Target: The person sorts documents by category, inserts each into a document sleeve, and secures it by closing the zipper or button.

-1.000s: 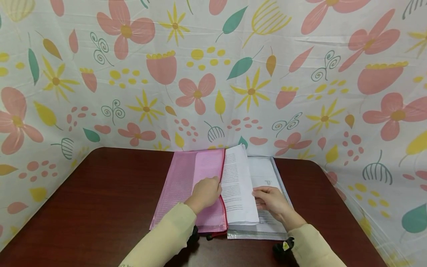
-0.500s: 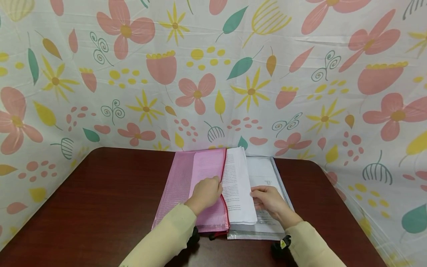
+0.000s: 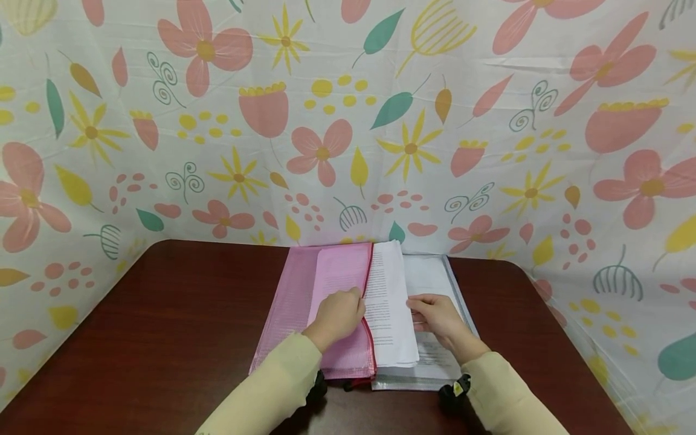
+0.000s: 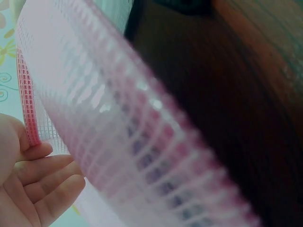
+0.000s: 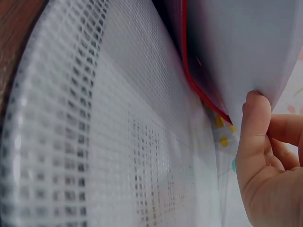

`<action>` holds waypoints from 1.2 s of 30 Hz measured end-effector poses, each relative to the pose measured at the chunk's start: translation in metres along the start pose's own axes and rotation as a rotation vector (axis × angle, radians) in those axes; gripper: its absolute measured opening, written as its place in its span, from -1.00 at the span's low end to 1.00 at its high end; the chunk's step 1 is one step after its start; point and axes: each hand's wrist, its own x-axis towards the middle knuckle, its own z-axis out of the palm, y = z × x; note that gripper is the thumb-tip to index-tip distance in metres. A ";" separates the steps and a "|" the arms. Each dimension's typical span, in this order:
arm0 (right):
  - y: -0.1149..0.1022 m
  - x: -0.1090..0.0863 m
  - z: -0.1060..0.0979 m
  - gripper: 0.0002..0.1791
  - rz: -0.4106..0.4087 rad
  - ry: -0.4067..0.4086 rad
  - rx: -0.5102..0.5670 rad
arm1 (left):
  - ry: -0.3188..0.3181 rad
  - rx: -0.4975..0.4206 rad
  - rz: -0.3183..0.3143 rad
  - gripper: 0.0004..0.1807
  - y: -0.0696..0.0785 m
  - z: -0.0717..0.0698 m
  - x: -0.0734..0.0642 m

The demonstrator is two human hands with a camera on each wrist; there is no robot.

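Head view: two hands reach forward over one table (image 3: 163,338), a single printed sheaf (image 3: 385,302) between them.
The left hand (image 3: 337,314), back upward, pinches the red-trimmed edge of a pink mesh pouch (image 3: 288,314); the right hand (image 3: 439,317), thumb uppermost, pinches the sheaf's right edge. I count two pouches: the pink one, under whose red edge the sheaf's left side runs, and a clear one (image 3: 432,272) lying partly beneath the sheaf. Several sheets seem stacked, though I can't count them from here.
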 end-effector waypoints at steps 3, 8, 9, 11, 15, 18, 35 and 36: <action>-0.001 0.000 0.002 -0.57 -0.004 0.004 0.012 | 0.003 0.003 0.007 -0.71 0.000 -0.001 -0.001; -0.002 -0.001 0.006 -0.58 -0.024 -0.015 0.023 | 0.013 0.004 0.007 -0.70 0.000 -0.002 -0.002; -0.002 0.000 0.007 -0.57 -0.024 -0.017 0.020 | 0.016 0.007 0.009 -0.70 0.000 -0.002 -0.002; -0.002 0.001 0.008 -0.57 -0.012 -0.010 0.015 | 0.021 0.013 0.013 -0.70 0.000 -0.002 -0.002; -0.002 0.001 0.012 -0.55 0.008 0.001 0.004 | 0.021 0.020 0.012 -0.72 0.000 -0.001 -0.002; -0.002 0.001 0.015 -0.55 0.005 0.001 0.003 | 0.025 0.023 0.011 -0.73 0.000 -0.001 -0.002; 0.000 0.007 0.033 -0.60 0.014 0.031 0.005 | 0.083 0.021 0.041 -0.75 -0.004 0.001 -0.001; 0.000 0.007 0.034 -0.61 0.014 0.033 -0.001 | 0.084 0.019 0.040 -0.75 -0.004 0.001 0.000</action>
